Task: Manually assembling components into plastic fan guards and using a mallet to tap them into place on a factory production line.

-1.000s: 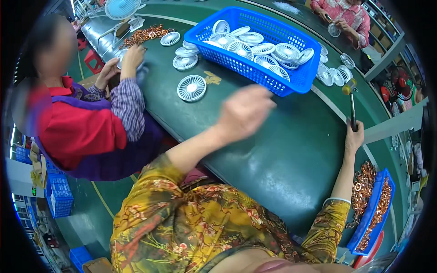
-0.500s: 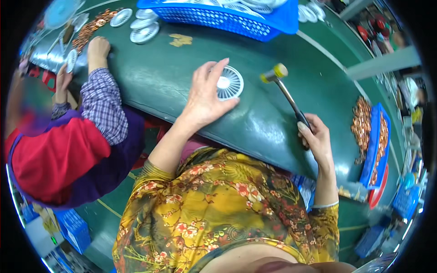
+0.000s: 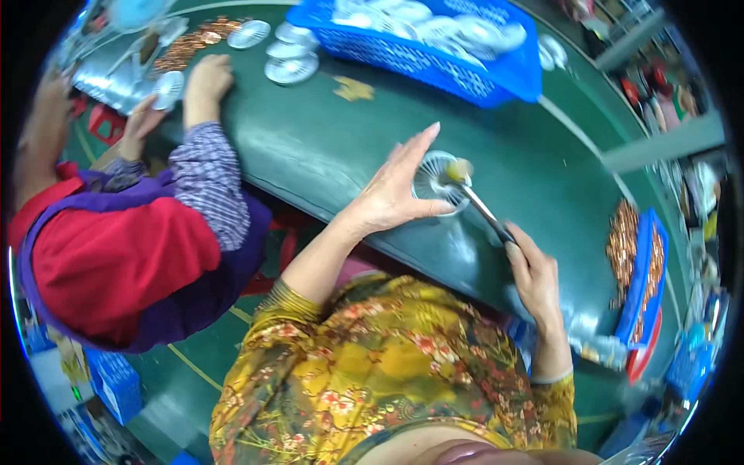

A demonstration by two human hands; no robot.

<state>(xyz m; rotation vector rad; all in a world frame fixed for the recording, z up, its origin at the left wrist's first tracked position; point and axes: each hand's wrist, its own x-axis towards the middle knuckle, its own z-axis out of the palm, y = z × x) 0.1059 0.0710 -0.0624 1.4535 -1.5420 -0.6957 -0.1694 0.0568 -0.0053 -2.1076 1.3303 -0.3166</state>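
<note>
A white round slotted disc (image 3: pixel 432 172) lies on the green table (image 3: pixel 325 155) in front of me. My left hand (image 3: pixel 391 194) rests on its left edge, thumb and fingers steadying it. In my right hand (image 3: pixel 533 271) is a small hammer (image 3: pixel 479 203) with a dark handle. Its pale head sits on the middle of the disc.
A blue basket (image 3: pixel 465 70) of white discs stands at the back of the table. More discs (image 3: pixel 288 66) lie to its left. A person in a red and purple top (image 3: pixel 116 256) works at my left, hands near copper-coloured parts (image 3: pixel 190 43). A blue tray (image 3: pixel 647 279) of copper-coloured parts sits at right.
My left hand brought a white disc from the back of the table to the front and holds it down. The hammer in my right hand swung in and now meets the disc.
</note>
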